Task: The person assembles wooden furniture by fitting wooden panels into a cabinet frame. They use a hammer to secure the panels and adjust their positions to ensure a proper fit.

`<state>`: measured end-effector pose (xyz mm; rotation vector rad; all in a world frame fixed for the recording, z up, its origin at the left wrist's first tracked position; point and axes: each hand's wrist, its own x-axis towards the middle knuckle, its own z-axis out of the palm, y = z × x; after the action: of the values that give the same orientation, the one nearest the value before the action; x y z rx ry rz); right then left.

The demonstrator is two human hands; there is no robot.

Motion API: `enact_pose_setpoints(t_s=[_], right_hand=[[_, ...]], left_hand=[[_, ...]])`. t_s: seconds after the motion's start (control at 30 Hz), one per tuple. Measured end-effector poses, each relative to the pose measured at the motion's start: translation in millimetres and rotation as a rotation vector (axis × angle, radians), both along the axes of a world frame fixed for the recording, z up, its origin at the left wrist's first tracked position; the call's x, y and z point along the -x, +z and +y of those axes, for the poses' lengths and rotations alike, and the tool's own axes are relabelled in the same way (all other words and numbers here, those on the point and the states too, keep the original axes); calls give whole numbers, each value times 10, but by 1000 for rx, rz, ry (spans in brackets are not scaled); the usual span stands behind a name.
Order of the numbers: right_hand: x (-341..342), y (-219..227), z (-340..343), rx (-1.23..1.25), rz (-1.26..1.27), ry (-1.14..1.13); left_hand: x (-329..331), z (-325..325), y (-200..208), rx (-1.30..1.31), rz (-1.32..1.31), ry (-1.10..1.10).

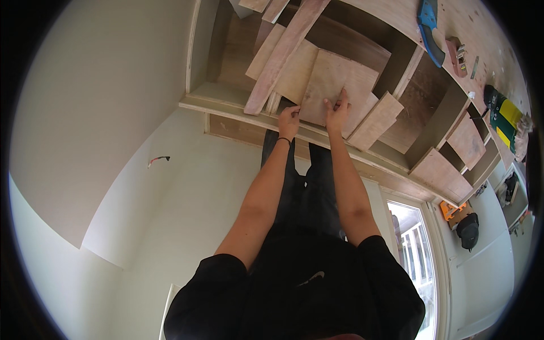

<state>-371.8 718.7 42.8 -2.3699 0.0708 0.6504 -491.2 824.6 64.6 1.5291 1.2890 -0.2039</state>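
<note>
A pale, squarish plywood panel (340,76) lies across the open wooden cabinet frame in front of me. My left hand (288,123) is closed at the panel's near left corner, its fingertips pinching the edge. On the panel's face rests my right hand (337,113), with thumb and index finger apart and the other fingers partly curled. Under the panel's left side shows a yellower board (296,71). A long, narrow reddish strip of wood (286,59) crosses the frame to the left. Right of the panel, a short board (375,122) leans over the front rail.
More offcuts (442,173) lie over the right compartments. On the worktop are a blue-handled saw (429,28), a hand plane (457,56) and a green-and-yellow power drill (506,120). The cabinet's front rail (226,111) runs before me. A black cap (468,231) is at the right.
</note>
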Motion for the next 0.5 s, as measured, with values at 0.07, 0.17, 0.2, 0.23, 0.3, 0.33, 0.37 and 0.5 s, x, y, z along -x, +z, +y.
enact_pose_setpoints(t_s=[0.07, 0.17, 0.2, 0.23, 0.3, 0.33, 0.37, 0.5], right_hand=[[6, -5, 3, 16, 15, -14], [12, -8, 8, -40, -4, -34], [12, -9, 7, -44, -36, -13], [11, -6, 6, -29, -17, -11], [10, 1, 1, -14, -1, -5], [11, 7, 0, -15, -3, -1], [10, 10, -3, 4, 9, -15], [15, 16, -4, -2, -24, 0]], left_hand=[[-22, -3, 20, -17, 12, -20], [-21, 1, 33, -44, 18, -52], [-14, 6, 26, -48, 5, -59], [-6, 11, 11, -30, 13, -67], [7, 35, -36, -50, -30, -71], [13, 49, -61, -25, -15, -74], [19, 58, -83, -49, -50, -80], [38, 58, -120, -38, -79, -74]])
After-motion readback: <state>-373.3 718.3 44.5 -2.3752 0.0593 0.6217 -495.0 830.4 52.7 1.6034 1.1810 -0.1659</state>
